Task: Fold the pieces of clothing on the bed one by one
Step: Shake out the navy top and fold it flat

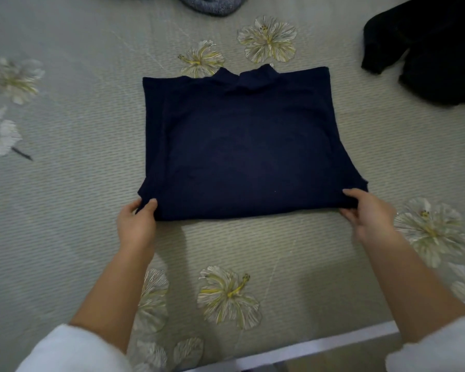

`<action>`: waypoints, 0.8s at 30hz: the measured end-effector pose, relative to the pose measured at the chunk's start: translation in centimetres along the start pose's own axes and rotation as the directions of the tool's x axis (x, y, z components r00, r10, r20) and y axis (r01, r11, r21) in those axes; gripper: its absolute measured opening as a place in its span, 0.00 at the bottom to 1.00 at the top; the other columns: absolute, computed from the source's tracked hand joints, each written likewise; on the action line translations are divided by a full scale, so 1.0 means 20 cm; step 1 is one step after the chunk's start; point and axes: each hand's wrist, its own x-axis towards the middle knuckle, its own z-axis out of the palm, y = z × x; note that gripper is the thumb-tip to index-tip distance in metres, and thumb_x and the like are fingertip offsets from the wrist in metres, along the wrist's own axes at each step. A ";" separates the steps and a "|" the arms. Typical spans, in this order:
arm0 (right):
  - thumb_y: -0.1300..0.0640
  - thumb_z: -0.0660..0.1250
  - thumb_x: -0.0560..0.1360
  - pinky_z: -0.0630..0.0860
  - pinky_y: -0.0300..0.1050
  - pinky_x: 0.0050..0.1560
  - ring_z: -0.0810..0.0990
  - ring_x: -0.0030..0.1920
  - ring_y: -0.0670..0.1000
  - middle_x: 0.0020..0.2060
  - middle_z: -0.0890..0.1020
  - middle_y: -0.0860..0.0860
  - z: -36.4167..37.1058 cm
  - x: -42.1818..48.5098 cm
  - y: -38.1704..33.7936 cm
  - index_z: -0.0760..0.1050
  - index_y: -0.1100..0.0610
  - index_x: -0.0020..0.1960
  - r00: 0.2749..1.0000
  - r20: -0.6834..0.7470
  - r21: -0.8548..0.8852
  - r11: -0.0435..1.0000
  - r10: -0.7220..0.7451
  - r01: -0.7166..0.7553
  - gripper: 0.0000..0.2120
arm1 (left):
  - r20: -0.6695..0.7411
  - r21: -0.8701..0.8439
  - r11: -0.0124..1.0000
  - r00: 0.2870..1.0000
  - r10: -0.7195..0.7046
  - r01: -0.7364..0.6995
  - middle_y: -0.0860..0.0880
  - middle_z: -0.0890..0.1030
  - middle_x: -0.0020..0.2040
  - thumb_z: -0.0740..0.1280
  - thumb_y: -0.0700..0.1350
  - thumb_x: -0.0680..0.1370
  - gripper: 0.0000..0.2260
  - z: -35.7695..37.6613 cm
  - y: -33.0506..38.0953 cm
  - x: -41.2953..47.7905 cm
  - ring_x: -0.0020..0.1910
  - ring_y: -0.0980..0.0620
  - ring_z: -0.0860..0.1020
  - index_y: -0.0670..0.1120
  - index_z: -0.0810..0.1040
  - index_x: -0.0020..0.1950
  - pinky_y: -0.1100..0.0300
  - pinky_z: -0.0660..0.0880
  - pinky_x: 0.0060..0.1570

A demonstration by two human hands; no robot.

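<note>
Fingers [153, 202] of left hand [136, 222] and right hand [368, 214] pinch near corners of navy top [242, 140]; best to lift both evenly toward collar [242, 76] beyond them.

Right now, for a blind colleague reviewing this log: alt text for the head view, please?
The left hand and right hand each grip a near corner of a folded navy top lying flat on a flowered bedspread. A black garment lies far right, a grey garment at the far edge.
</note>
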 end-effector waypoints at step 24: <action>0.65 0.70 0.71 0.79 0.52 0.56 0.81 0.55 0.56 0.56 0.81 0.57 -0.35 -0.21 0.25 0.75 0.61 0.61 0.988 -0.052 0.262 0.956 0.148 -0.130 0.18 | 0.826 0.468 0.027 0.448 0.341 -0.883 0.51 0.35 0.77 0.49 0.59 0.82 0.27 0.32 -0.37 -0.48 0.73 0.51 0.30 0.56 0.42 0.78 0.50 0.37 0.73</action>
